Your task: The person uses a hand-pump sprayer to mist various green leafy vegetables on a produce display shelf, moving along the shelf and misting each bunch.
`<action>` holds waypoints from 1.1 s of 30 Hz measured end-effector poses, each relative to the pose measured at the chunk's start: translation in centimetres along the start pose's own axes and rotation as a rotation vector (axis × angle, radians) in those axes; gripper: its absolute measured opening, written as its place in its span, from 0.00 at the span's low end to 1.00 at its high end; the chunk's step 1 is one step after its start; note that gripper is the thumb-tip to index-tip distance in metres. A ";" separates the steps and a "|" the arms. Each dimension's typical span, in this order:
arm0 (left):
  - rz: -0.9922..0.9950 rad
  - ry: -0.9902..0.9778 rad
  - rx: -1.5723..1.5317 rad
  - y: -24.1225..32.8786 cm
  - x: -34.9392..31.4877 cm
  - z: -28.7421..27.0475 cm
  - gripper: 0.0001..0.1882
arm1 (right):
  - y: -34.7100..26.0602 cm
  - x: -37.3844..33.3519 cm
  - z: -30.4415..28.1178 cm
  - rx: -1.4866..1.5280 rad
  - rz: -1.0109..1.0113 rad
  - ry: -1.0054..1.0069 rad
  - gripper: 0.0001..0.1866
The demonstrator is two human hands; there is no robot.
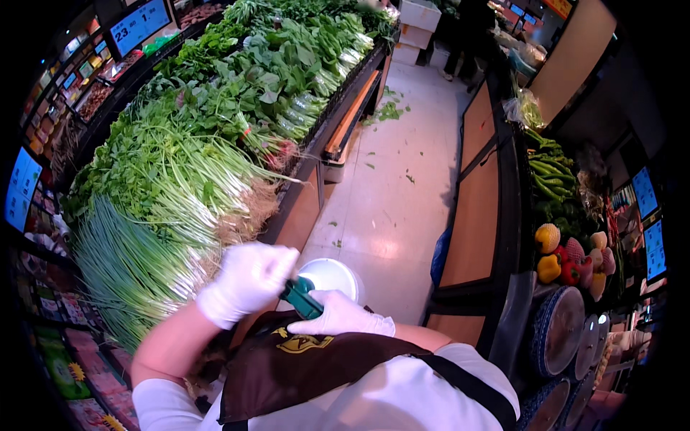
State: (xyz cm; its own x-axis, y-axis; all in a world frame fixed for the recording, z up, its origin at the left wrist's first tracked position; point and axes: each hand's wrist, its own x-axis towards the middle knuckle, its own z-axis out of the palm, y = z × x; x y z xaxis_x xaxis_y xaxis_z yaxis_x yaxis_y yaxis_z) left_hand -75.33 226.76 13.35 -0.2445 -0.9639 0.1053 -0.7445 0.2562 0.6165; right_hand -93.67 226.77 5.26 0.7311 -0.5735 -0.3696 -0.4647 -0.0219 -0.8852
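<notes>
My left hand, in a white glove, is closed in a fist over the upper end of a dark green plastic object. What its fingers hold, if anything, is hidden. My right hand, also gloved in white, grips the green object from the right, in front of my brown apron. The object's exact kind does not show. Just beyond it a round white container shows, partly covered by my hands. Spring onions and leafy greens with white stems and roots lie beside my left hand.
The left stand bears more leafy bunches. A pale tiled floor with scattered leaf scraps runs ahead. On the right counter are green peppers, yellow peppers and large round lidded jars. White boxes stand far ahead near a person.
</notes>
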 end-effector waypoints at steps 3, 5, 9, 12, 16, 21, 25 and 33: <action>0.147 0.137 -0.062 -1.6 -1.2 4.7 0.15 | 1.1 -0.1 0.9 0.033 -0.074 0.013 0.29; 0.243 0.062 0.087 -1.9 -1.6 3.5 0.15 | 1.5 0.0 1.4 0.014 -0.058 0.009 0.29; 0.286 0.024 -0.031 3.1 -0.9 -6.0 0.14 | 1.7 -0.5 0.7 0.074 0.000 0.059 0.24; 0.237 0.068 0.017 2.3 -0.4 -5.0 0.17 | 1.6 -0.5 1.4 0.049 0.019 0.128 0.20; -0.004 0.060 -0.030 -1.3 -1.5 5.4 0.20 | 2.6 -0.1 3.2 0.094 -0.008 0.133 0.20; 0.322 0.015 0.045 4.1 -2.3 -4.1 0.16 | 1.9 -1.8 2.2 0.085 -0.038 0.091 0.18; 0.150 -0.045 0.064 4.9 -3.3 -8.7 0.16 | 1.9 -1.5 2.2 0.137 -0.026 0.058 0.17; 0.176 0.005 0.028 0.0 -3.5 3.1 0.17 | 2.3 -1.4 3.3 0.057 -0.030 0.037 0.22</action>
State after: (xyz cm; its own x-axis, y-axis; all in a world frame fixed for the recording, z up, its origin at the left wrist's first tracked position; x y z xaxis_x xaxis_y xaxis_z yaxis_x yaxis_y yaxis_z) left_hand -76.41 230.34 10.62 -0.3698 -0.9042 0.2137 -0.7074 0.4231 0.5662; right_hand -94.11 230.21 2.79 0.7250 -0.6029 -0.3329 -0.4130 0.0062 -0.9107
